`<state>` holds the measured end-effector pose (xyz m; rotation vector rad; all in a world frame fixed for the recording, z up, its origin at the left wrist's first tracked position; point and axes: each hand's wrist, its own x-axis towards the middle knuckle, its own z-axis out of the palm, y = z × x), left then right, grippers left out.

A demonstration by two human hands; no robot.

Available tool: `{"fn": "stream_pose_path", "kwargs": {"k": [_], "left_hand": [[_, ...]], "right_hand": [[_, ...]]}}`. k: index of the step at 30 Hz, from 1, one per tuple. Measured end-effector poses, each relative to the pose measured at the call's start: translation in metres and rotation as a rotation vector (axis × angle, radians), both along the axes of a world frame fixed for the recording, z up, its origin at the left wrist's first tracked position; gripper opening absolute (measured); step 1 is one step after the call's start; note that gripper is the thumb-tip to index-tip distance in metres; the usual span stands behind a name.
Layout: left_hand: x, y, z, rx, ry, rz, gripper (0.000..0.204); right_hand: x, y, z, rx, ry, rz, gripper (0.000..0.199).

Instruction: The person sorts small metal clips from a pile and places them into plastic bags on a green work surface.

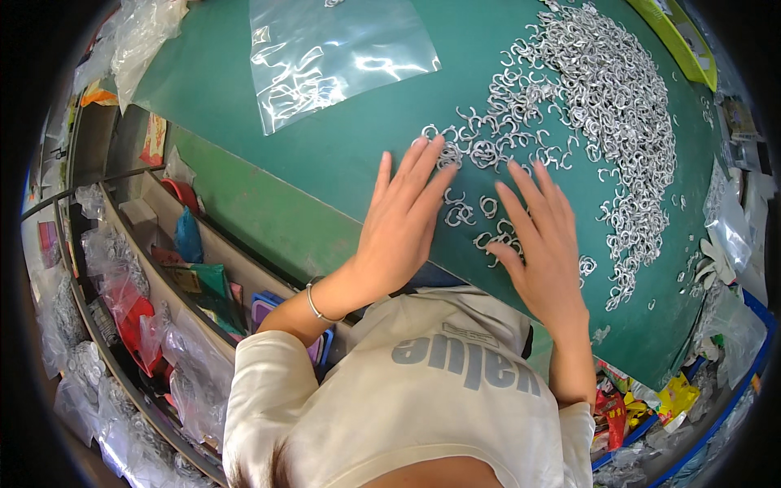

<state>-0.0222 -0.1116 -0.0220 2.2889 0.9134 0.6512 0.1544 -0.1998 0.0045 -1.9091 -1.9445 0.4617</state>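
Many small silver C-shaped metal rings (618, 98) lie in a large heap on the green table, and a thinner scatter of them (521, 106) spreads left toward my hands. My left hand (404, 215) rests over the tabletop with its fingers stretched out, their tips at the edge of some rings. My right hand (541, 244) is spread too, thumb apart, above a few loose rings (503, 236) near the table's front edge. Between the two hands lie a few small clusters of rings (460, 210). Whatever lies under my palms is hidden.
A clear plastic bag (342, 61) lies flat at the back left of the green table (220, 89). A yellow-green bin (683, 41) stands at the far right. Shelves with bagged goods (195, 358) line the left; a blue-edged crate (691, 443) with wrappers sits lower right.
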Motion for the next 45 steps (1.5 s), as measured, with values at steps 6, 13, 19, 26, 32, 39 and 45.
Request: {"fn": "stream_pose_path", "kwargs": {"k": [6, 13, 19, 26, 32, 39, 45], "left_hand": [[-0.014, -0.004, -0.011, -0.028, 0.006, -0.380, 0.040], [-0.002, 0.003, -0.008, 0.073, 0.215, -0.218, 0.047], [-0.011, 0.014, -0.004, 0.029, 0.210, -0.115, 0.047], [0.003, 0.007, -0.004, 0.114, 0.272, -0.207, 0.044], [-0.013, 0.017, -0.008, -0.009, 0.078, -0.188, 0.039], [0.015, 0.020, -0.007, 0.040, 0.197, -0.339, 0.045], [0.003, 0.022, -0.007, -0.050, 0.064, -0.275, 0.042]], "right_hand": [[0.007, 0.012, -0.006, -0.081, -0.135, 0.048, 0.049], [0.008, 0.007, 0.002, -0.025, -0.013, -0.013, 0.051], [0.016, 0.003, -0.003, -0.126, -0.135, 0.071, 0.054], [0.015, 0.054, -0.008, 0.025, -0.048, 0.128, 0.055], [0.022, 0.024, -0.001, -0.169, -0.057, 0.219, 0.056], [0.024, 0.033, -0.006, -0.039, -0.005, 0.126, 0.035], [0.035, 0.064, -0.018, 0.260, 0.095, -0.060, 0.026]]}}
